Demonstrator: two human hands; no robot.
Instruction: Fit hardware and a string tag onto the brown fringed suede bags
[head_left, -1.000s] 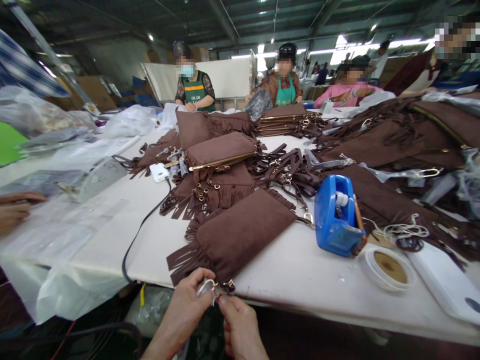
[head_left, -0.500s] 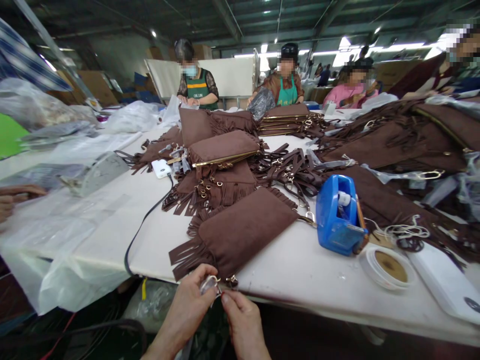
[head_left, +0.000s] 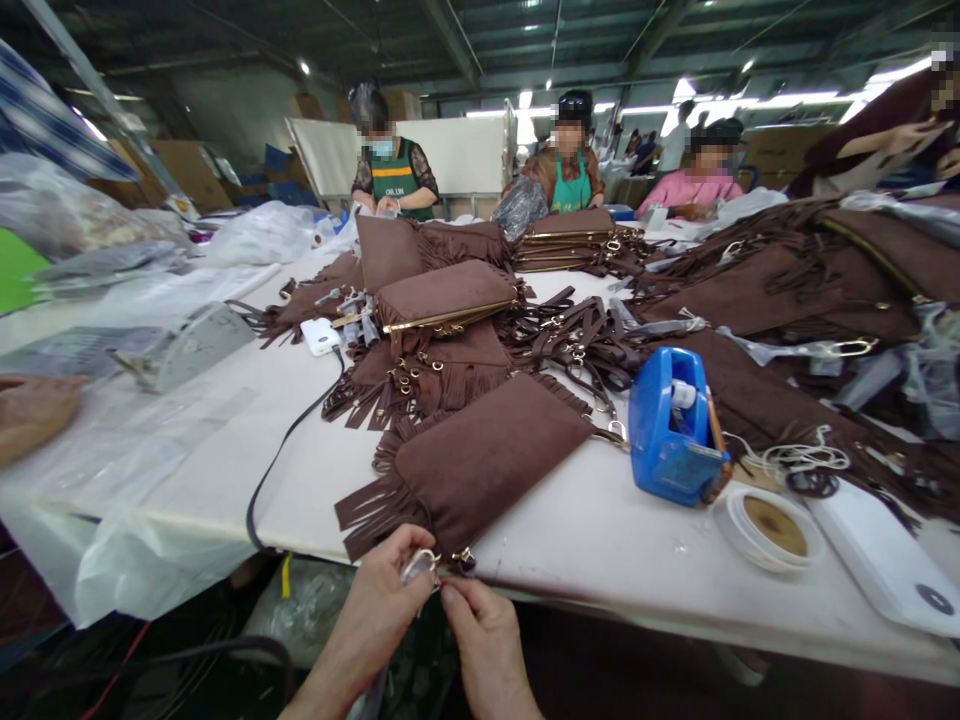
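At the near edge of the table (head_left: 570,560), the left hand (head_left: 379,590) pinches a metal clasp (head_left: 430,560); the right hand (head_left: 486,635) makes a narrow pinch beside it, contents too small to tell. Steady left fingers and small right-hand moves suit this, clear of the 1 fringed brown bag (head_left: 487,460) just beyond

Big workshop, v. dark roof (head_left: 360,30) w/ long beams (head_left: 450,45) overhead. Small ceiling lamp (head_left: 304,68) glowed far left; strip lights (head_left: 795,98) ran across far right, bright & a bit blown out. Pale partition (head_left: 450,155) stood far ctr., greyish wall (head_left: 217,125) to its left. Cardboard boxes (head_left: 187,178) sat far left, metal pole (head_left: 97,90) slanting nr. them. Long white-topped table (head_left: 570,540) filled the near side; flr. beneath too dark to tell.
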